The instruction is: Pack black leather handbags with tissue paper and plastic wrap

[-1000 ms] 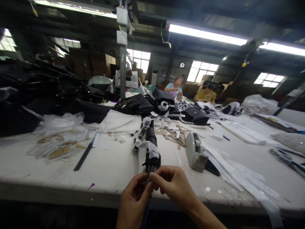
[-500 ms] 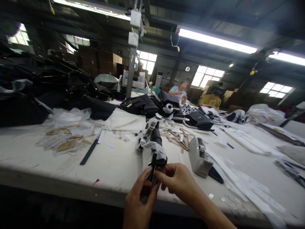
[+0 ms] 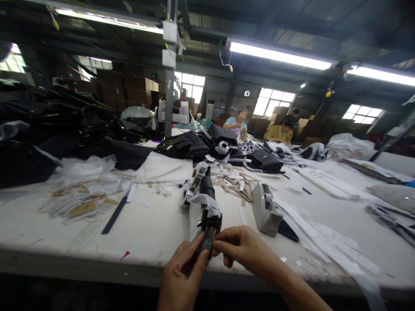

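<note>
Head view: grey tape dispenser sits mid-table; all places are given from it. Just left of it & nearer the camera, both hands meet over the table's front edge. Left hand is curled shut round the near end of a black strap, thumb on top. Right hand pinches the same strap end w/ thumb & forefinger, other fingers tucked.

Strap runs away from the hands, passing left of the dispenser. It's partly wrapped in white paper or plastic & rests on the table.

- Right side: dark flat thing touching the dispenser, can't tell what.
- Further right: white paper strips, spread out.
- Far left: black flat bar & a pile of paper scraps.
- Behind: brown card bits, black bags, then two people seated at the far end.
</note>
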`<state>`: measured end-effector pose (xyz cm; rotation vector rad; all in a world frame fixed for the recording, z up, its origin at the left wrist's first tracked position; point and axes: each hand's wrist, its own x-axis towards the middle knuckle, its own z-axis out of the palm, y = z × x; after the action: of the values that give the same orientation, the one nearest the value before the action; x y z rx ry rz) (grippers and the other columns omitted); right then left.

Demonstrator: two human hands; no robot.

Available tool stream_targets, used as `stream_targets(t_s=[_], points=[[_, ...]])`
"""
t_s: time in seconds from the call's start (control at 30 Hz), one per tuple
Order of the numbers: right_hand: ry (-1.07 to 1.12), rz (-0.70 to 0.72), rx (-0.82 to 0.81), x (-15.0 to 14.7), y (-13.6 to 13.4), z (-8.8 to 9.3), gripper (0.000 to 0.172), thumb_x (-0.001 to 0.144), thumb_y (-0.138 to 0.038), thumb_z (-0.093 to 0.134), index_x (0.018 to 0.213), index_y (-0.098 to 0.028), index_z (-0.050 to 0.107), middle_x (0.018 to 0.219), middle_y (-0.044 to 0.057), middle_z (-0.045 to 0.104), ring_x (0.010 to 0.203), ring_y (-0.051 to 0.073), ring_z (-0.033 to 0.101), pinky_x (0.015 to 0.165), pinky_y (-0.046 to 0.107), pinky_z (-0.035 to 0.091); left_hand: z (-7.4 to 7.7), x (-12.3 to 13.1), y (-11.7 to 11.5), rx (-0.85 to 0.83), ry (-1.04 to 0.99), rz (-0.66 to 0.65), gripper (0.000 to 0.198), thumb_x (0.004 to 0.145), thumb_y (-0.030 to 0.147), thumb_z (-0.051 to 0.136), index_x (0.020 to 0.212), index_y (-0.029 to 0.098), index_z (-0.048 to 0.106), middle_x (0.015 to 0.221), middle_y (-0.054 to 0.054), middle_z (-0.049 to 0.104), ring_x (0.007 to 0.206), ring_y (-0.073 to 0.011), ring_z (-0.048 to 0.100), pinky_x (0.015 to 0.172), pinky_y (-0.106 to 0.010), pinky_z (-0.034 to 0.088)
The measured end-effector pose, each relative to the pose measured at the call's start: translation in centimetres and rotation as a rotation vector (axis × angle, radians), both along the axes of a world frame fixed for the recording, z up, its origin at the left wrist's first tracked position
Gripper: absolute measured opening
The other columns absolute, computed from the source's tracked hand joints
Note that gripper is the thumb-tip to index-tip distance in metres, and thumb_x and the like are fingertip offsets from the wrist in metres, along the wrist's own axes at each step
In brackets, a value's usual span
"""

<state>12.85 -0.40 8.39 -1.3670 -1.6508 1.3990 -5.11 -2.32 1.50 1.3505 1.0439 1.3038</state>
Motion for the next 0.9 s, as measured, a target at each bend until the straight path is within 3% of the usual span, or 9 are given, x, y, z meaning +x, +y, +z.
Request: stream_targets(t_s=[0.17, 0.33, 0.57, 0.73, 0.9], points=[[0.097, -0.06, -0.031, -0.3, -0.1, -0.8, 0.029, 0.081, -0.043, 0.069, 0.081, -0.015, 0.076, 0.058, 0.0, 0.064, 0.047, 0.009, 0.054, 0.049, 0.02, 0.042, 1.0, -0.1, -0.3, -0.159, -0.11, -0.02, 0.052, 0.076, 0.051, 0.075, 0.12, 0.024, 0.07, 0.102, -0.005, 0.072, 0.089, -0.0201, 0.066, 0.075, -0.024, 0.053], [0.314, -0.116, 0.005, -0.9, -0.1, -3.3, 0.039, 0.077, -0.051, 0.073, 0.076, -0.012, 0.073, 0.07, 0.005, 0.069, 0.054, 0.011, 0.058, 0.056, 0.022, 0.047, 1.3, -0.5, -0.3, -0.356, -0.181, -0.055, 0.064, 0.068, 0.056, 0.079, 0.122, 0.021, 0.068, 0.086, -0.005, 0.075, 0.071, -0.0176, 0.064, 0.069, -0.027, 0.054], [0.296, -0.355, 0.219, -3.8, -1.2, -6.0, 0.035, 0.086, -0.05, 0.066, 0.085, -0.015, 0.071, 0.069, 0.004, 0.067, 0.065, 0.018, 0.064, 0.062, 0.027, 0.051, 0.7, -0.7, 0.1, -0.331, -0.168, -0.022, 0.064, 0.067, 0.056, 0.081, 0.12, 0.021, 0.069, 0.083, -0.006, 0.076, 0.07, -0.0183, 0.066, 0.065, -0.027, 0.055], [0.505, -0.41, 0.127, -5.4, -1.3, -6.4, 0.04, 0.08, -0.056, 0.07, 0.083, -0.016, 0.065, 0.065, 0.001, 0.063, 0.055, 0.017, 0.061, 0.053, 0.027, 0.052, 0.4, -1.0, 0.3, -0.32, -0.131, -0.064, 0.064, 0.068, 0.056, 0.08, 0.121, 0.021, 0.069, 0.092, -0.008, 0.077, 0.076, -0.0213, 0.069, 0.065, -0.028, 0.057], [0.562, -0.411, 0.055, -6.0, -1.0, -6.2, 0.044, 0.076, -0.059, 0.07, 0.082, -0.018, 0.058, 0.056, -0.002, 0.059, 0.043, 0.014, 0.056, 0.041, 0.025, 0.047, 0.0, -0.9, 0.1, -0.254, -0.14, -0.077, 0.062, 0.073, 0.052, 0.078, 0.123, 0.019, 0.067, 0.085, -0.006, 0.075, 0.073, -0.0194, 0.068, 0.062, -0.026, 0.055]])
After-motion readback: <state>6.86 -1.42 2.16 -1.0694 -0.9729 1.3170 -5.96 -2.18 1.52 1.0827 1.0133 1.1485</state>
